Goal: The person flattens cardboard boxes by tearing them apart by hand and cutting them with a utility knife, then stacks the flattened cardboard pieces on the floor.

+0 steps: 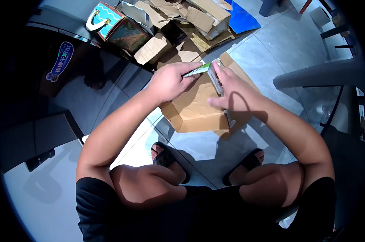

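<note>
An open brown cardboard box [196, 103] is tilted toward me above the floor, its inside showing. At its far edge, my left hand [170, 82] is closed around a flat, green-and-white printed piece [198, 71]. Whether that piece is part of the box or separate, I cannot tell. My right hand [235, 90] lies against the piece's right side and a thin greyish edge [216, 82]. Its fingers are stretched out along that edge, and its thumb, slightly blurred, points left over the box's inside, apart from the fingers.
A heap of torn cardboard [186, 32] lies at the back, beside a colourful carton with a white handle [114, 26] and a blue sheet [243, 18]. A grey chair part [311, 76] juts in at right. My sandalled feet [168, 159] are on the tiled floor [267, 52].
</note>
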Action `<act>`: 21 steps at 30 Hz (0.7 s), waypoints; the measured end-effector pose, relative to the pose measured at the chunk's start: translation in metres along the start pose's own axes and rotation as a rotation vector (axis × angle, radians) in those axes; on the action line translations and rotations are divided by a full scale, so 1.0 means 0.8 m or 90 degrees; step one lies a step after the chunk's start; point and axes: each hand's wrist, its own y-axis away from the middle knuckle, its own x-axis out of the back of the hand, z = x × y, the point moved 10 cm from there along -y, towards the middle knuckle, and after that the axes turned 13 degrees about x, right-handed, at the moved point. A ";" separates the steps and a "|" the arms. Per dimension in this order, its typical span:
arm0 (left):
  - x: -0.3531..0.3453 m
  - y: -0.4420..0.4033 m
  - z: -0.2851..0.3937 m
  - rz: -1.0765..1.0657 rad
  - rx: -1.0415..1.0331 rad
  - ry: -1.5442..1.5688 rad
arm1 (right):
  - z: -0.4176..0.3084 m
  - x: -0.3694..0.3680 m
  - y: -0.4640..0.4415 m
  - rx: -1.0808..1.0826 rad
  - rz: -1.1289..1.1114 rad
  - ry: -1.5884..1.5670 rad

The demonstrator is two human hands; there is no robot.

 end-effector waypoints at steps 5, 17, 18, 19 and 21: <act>-0.003 0.008 -0.021 -0.032 -0.013 -0.060 | 0.027 -0.012 -0.010 0.094 -0.139 -0.024; -0.013 0.014 -0.039 -0.087 -0.077 0.018 | 0.070 -0.019 0.014 -0.111 -0.204 -0.403; -0.020 0.010 -0.054 -0.121 -0.018 0.045 | 0.073 -0.025 0.017 -0.113 -0.203 -0.406; -0.026 0.005 -0.066 -0.151 0.040 0.071 | 0.083 -0.026 0.015 -0.147 -0.162 -0.430; -0.032 -0.005 -0.091 -0.165 0.109 0.171 | 0.097 -0.021 0.010 -0.185 -0.120 -0.451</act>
